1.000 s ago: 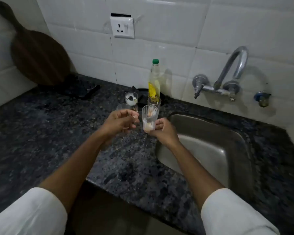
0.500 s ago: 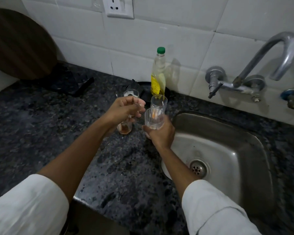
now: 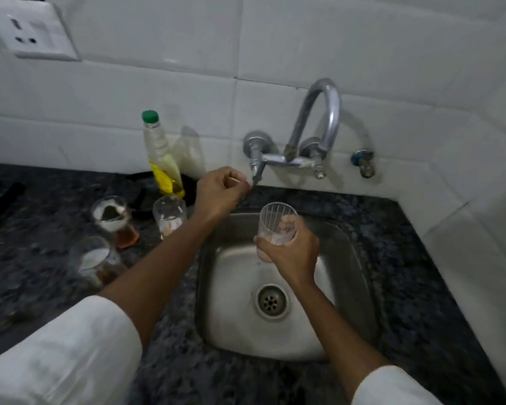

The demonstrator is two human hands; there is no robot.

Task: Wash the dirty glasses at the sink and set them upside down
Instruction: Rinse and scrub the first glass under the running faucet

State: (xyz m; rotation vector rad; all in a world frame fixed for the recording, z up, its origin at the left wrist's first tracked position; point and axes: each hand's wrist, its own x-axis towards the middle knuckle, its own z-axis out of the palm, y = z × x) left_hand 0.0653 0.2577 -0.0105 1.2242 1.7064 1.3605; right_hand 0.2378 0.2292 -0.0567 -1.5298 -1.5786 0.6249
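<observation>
**One ribbed glass held over the sink, three dirty ones waiting on the counter**

At far left, on the dark speckled counter (image 3: 35,258), stand three upright glasses: the nearest glass (image 3: 92,263) holds a milky and brown residue, the one behind it (image 3: 114,219) has white foam above an amber liquid, and a third glass (image 3: 170,216), just beside the sink's left rim, has a pale residue at its bottom. Behind them a bottle (image 3: 161,159) with a green cap and yellow label stands against the white tiled wall.

The left hand (image 3: 219,192) reaches over the sink's back-left corner, its fingers curled loosely with the fingertips at the left tap handle (image 3: 256,168); whether it actually grips the handle cannot be told.

Right of it, the right hand (image 3: 289,252) is wrapped around the lower half of a ribbed glass (image 3: 276,225), held upright above the steel sink (image 3: 354,287), in front of and below the curved tap spout (image 3: 327,112). The drain (image 3: 272,301) lies below this hand.
</observation>
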